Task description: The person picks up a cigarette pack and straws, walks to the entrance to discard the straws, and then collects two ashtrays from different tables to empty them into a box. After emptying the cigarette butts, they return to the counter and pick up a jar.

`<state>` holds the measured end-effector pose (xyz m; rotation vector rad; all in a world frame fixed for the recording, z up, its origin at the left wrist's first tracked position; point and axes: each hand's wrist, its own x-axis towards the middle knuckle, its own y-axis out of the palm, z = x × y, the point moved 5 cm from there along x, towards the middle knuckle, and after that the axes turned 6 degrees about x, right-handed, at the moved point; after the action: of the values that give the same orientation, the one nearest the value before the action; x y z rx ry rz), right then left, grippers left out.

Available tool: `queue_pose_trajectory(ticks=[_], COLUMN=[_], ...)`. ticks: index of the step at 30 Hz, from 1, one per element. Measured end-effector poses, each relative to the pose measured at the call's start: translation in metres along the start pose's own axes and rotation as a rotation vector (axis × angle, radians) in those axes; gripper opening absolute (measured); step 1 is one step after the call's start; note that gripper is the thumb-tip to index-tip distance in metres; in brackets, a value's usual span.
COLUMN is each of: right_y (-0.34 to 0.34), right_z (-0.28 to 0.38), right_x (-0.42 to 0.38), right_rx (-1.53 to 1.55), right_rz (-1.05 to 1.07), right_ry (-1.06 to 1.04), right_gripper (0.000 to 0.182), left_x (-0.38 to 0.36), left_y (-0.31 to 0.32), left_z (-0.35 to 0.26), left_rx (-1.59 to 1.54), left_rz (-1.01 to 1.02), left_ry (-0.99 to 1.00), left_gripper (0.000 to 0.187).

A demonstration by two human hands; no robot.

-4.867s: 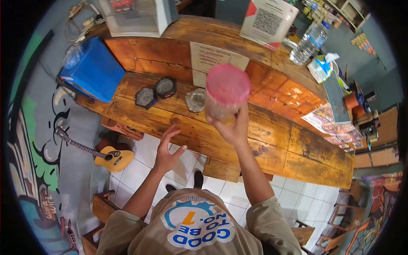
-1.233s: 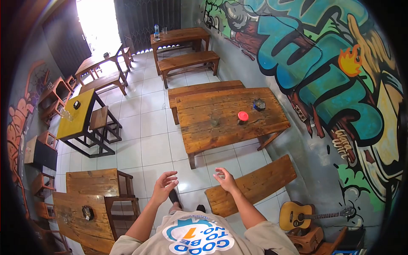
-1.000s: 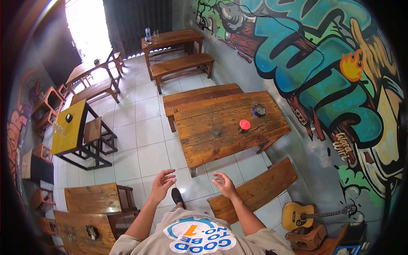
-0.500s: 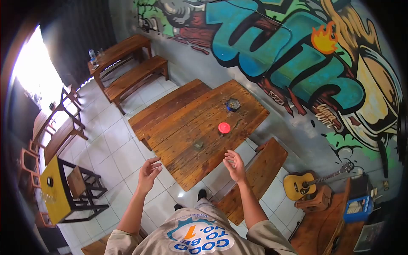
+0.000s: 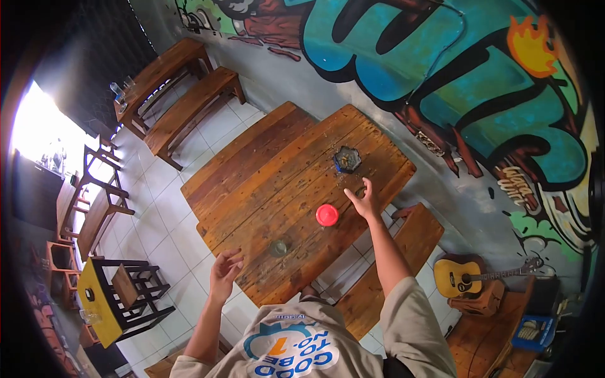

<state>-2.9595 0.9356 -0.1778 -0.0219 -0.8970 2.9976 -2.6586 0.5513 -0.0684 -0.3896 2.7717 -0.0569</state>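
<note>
My right hand (image 5: 364,198) reaches over the wooden table (image 5: 283,195) with thumb and fingers apart, holding nothing. It is nearest to a dark hexagonal ashtray (image 5: 346,160), which has a blue item at its edge and bits inside. Just left of that hand is a round red lid (image 5: 327,215), seen from above; what lies beneath it is hidden. My left hand (image 5: 226,271) hovers by the table's near left corner, fingers loosely curled with a gap to the thumb and nothing held. A clear glass (image 5: 279,248) stands on the tabletop between that hand and the red lid.
Benches (image 5: 403,258) flank the table on both sides. Another wooden table (image 5: 161,72) carries a bottle and glass at the back. A yellow-topped table (image 5: 104,309) stands at left. A guitar (image 5: 457,277) and a blue crate (image 5: 532,331) are at right, below the painted wall.
My right hand has moved forward and right over the table, toward the ashtray. The view has come closer to the table. My left hand stays near the table's left corner.
</note>
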Motion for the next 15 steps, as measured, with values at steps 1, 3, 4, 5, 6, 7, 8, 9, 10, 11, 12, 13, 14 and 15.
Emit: queue_pose_trajectory(ticks=[1, 3, 4, 5, 6, 7, 8, 9, 10, 11, 12, 13, 14, 15], right_y=[0.008, 0.022, 0.029, 0.036, 0.043, 0.052, 0.053, 0.054, 0.059, 0.067, 0.072, 0.078, 0.083, 0.088], right_z=[-0.009, -0.023, -0.03, -0.042, -0.048, -0.059, -0.055, -0.049, -0.041, -0.044, -0.051, -0.057, -0.06, -0.065], right_x=[0.021, 0.055, 0.068, 0.083, 0.097, 0.109, 0.117, 0.122, 0.126, 0.132, 0.138, 0.145, 0.148, 0.151], right_rx=[0.006, -0.075, -0.076, -0.078, -0.078, -0.123, -0.119, -0.144, -0.166, -0.155, -0.19, -0.228, -0.222, -0.27], right_rz=[0.012, 0.057, 0.075, 0.081, 0.083, 0.138, 0.144, 0.165, 0.189, 0.201, 0.189, 0.176, 0.187, 0.216], right_ry=[0.007, 0.018, 0.025, 0.015, 0.004, 0.111, 0.113, 0.119, 0.122, 0.12, 0.09, 0.059, 0.058, 0.091], right_gripper=[0.092, 0.099, 0.099, 0.104, 0.109, 0.122, 0.122, 0.127, 0.133, 0.133, 0.135, 0.138, 0.138, 0.137], left_x=[0.005, 0.01, 0.009, 0.01, 0.01, 0.01, 0.011, 0.011, 0.012, 0.012, 0.013, 0.013, 0.012, 0.011], left_y=[0.0, 0.001, 0.001, -0.002, -0.003, -0.005, -0.007, -0.007, -0.007, -0.008, -0.009, -0.008, -0.008, -0.007], left_z=[0.001, -0.005, -0.006, -0.005, -0.002, 0.0, 0.0, -0.003, -0.002, -0.001, -0.002, -0.003, -0.005, -0.004], left_rx=[0.041, 0.027, 0.006, 0.03, 0.03, 0.046, 0.064, 0.059, 0.066, 0.06, 0.055, 0.029, 0.034, 0.034], left_rz=[-0.017, -0.06, -0.097, -0.114, -0.122, -0.14, -0.158, -0.176, -0.187, -0.199, -0.213, -0.22, -0.23, -0.228], left_ry=[-0.013, -0.035, -0.047, -0.036, -0.046, -0.062, -0.076, -0.099, -0.101, -0.109, -0.117, -0.136, -0.141, -0.149], left_gripper=[0.035, 0.036, 0.036, 0.036, 0.036, 0.036, 0.036, 0.037, 0.037, 0.037, 0.037, 0.038, 0.038, 0.038])
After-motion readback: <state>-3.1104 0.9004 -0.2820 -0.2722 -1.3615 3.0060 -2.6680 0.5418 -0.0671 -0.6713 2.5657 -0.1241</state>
